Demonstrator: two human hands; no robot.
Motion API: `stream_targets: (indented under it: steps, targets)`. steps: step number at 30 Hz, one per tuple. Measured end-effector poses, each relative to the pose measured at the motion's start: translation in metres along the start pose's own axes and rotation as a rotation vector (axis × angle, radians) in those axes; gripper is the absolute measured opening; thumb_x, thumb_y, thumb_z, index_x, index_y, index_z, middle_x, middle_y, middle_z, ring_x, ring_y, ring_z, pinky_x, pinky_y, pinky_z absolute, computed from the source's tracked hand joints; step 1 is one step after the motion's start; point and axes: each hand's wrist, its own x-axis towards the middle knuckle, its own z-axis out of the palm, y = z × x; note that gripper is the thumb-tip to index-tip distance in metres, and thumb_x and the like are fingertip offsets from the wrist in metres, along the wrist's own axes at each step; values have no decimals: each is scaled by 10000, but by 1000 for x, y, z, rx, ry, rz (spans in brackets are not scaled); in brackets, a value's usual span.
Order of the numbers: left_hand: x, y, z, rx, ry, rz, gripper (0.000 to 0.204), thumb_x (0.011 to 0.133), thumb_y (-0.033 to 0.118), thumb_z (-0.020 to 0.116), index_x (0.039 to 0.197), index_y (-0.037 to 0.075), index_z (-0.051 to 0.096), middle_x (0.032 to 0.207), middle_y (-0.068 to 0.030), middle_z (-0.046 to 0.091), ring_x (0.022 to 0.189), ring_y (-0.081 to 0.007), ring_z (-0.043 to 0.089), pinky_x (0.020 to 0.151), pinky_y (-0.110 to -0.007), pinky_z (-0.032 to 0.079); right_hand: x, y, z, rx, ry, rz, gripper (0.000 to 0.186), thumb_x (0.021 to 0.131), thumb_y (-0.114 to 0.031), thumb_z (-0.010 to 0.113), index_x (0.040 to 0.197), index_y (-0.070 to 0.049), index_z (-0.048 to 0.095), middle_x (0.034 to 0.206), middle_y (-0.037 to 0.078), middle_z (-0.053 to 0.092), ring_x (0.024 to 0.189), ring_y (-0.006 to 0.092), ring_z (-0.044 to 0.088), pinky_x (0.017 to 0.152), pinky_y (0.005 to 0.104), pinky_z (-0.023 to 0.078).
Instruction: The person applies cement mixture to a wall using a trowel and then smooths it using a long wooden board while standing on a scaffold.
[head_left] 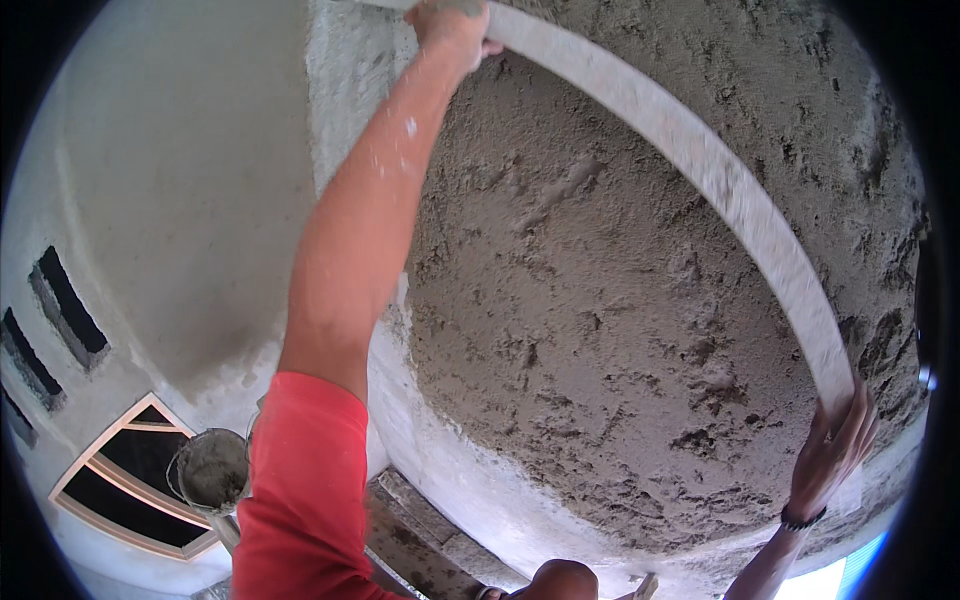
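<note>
A long pale straightedge board (674,122) crosses a wall of wet, rough grey plaster (560,330), looking curved through the lens. My left hand (448,32), on a raised arm in a red sleeve, grips the board near the top of the picture. Lower on the right, my right hand (832,440), with a dark band at the wrist, has its fingers wrapped round the other end. Some of the left fingers are hidden behind the board.
A smoother grey wall (180,190) at left has narrow openings (68,305) and a wooden-framed window (103,463). A bucket of grey mortar (208,470) hangs or rests beside my red sleeve. Below is a mortar-stained plank (410,540).
</note>
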Motion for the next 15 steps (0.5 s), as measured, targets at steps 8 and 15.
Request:
stream_targets:
  steps: [8, 15]
  targets:
    - [1, 67, -45, -929, -17, -462, 385, 929, 333, 465, 1189, 50, 470, 1099, -177, 607, 913, -360, 644, 704, -566, 540, 28, 10, -2, -64, 11, -30, 535, 857, -389, 609, 1309, -125, 495, 1247, 74, 553, 1182, 288, 497, 979, 459, 377]
    - [-54, 36, -16, -530, -67, -369, 307, 945, 325, 447, 1078, 52, 489, 918, -134, 602, 773, -290, 642, 494, -403, 498, -7, 39, -15, -19, -118, -21, 536, 862, -275, 613, 1346, -108, 457, 1321, 125, 501, 1240, 321, 446, 1020, 482, 339]
